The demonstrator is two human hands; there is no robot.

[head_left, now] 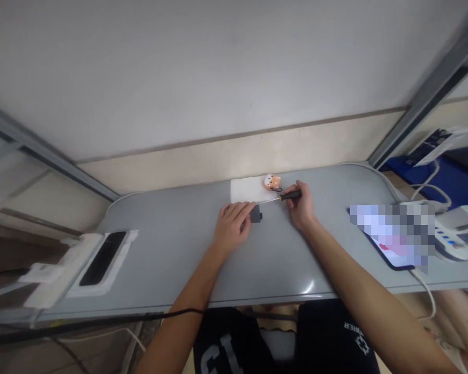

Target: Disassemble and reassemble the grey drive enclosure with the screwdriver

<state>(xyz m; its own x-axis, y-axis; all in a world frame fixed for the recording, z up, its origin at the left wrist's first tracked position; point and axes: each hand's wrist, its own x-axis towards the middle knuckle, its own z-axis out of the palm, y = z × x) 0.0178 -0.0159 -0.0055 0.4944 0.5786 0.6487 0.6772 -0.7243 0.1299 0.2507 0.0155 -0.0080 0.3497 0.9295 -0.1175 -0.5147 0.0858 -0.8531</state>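
My right hand (301,208) is closed around the black handle of a screwdriver (290,195), whose thin metal shaft points left. The shaft's tip reaches the top of a small dark grey box-like block (255,214) on the table. My left hand (234,223) grips that block from the left, its fingers covering much of it. Just beyond the hands lies a white sheet (246,190). An orange and white animal-shaped trinket (272,182) with a dark loop sits on the sheet's right part.
The grey table (171,239) meets a wall at the back. At the left lies a black phone (103,258) on a white box, beside a power strip (64,270). A lit phone (393,244) with a cable rests at the right, near a white device (460,234). Metal posts flank the table.
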